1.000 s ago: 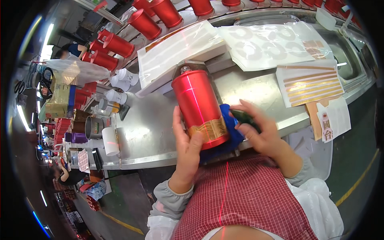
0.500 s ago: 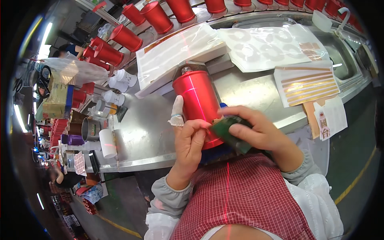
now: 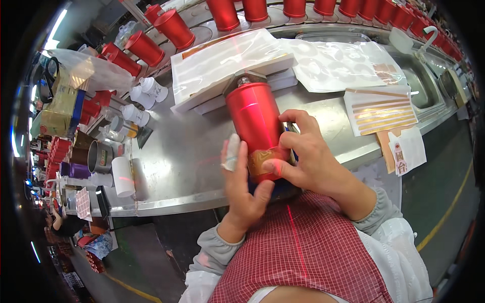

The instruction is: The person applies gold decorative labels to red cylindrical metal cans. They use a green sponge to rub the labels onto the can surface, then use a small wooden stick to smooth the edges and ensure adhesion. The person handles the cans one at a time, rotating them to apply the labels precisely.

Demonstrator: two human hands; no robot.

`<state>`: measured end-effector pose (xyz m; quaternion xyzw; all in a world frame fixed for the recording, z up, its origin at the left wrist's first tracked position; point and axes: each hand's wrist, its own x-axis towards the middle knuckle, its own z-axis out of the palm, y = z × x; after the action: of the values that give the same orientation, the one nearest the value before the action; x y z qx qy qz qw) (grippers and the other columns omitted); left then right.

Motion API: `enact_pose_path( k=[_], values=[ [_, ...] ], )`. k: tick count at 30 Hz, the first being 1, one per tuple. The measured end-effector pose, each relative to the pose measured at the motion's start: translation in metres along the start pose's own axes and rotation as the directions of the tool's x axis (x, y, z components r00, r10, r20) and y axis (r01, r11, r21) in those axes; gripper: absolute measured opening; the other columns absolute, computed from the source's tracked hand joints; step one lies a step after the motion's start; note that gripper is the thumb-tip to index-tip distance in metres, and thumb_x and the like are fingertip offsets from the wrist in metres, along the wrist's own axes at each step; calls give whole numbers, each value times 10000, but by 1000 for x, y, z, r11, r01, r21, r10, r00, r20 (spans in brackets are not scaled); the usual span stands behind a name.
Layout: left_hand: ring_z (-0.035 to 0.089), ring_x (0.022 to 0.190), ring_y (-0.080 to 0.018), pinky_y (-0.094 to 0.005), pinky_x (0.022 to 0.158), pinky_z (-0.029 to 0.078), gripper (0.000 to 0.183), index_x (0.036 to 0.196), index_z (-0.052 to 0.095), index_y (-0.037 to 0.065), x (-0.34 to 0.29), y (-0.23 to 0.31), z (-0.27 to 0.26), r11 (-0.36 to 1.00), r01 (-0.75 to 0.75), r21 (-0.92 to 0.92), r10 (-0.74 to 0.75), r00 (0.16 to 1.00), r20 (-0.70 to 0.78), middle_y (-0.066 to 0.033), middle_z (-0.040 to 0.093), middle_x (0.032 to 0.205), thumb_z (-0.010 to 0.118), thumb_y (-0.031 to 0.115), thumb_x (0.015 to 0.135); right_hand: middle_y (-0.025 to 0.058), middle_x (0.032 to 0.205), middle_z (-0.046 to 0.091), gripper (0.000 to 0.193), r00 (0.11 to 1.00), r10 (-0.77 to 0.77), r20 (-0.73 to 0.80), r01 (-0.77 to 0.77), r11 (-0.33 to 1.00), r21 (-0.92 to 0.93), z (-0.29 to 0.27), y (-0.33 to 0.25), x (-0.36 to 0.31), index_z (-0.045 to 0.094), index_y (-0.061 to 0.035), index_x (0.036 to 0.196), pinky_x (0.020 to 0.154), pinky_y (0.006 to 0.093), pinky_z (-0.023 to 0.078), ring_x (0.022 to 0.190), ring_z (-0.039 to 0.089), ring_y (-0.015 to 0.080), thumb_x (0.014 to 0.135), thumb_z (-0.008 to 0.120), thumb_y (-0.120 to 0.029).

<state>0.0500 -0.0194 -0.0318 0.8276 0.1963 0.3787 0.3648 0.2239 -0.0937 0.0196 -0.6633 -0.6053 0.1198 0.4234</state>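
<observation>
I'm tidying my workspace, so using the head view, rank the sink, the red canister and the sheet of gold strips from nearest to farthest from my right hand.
From your right hand:
1. Red canister, immediately at its left.
2. Sheet of gold strips, up and to its right.
3. Sink, beyond that sheet, upper right.

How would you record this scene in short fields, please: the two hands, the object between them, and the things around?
Left hand: at the left side of the red cylinder, white cover on one finger
Right hand: thumb at the gold band, other fingers at cylinder's right
Cylinder pose: lengthwise, one end toward the person
Surface: metal bench
Far side: row of red containers
Right: sheet with gold strips, sink
Left: white roll
</observation>
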Motion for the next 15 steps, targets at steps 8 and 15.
enact_pose_path(
  k=[8,15],
  values=[
    [250,1382,-509,-550,1137,178,834,1454,253,-108,-11,-5,14,972,-43,232,44,999,0,-345,251,1490,591,435,918,200,1211,459,149,999,20,-33,-18,997,73,7,2,1,632,-29,745,956,460,381,1130,425,374,799,722,-136],
    [280,1383,-486,-550,1140,171,830,1452,248,-114,-10,-4,15,964,-49,262,49,999,8,-358,263,1479,563,449,930,185,1208,465,153,999,40,-18,-36,985,171,4,8,-1,621,-23,751,957,435,393,1132,457,352,823,700,-133]
  ],
)
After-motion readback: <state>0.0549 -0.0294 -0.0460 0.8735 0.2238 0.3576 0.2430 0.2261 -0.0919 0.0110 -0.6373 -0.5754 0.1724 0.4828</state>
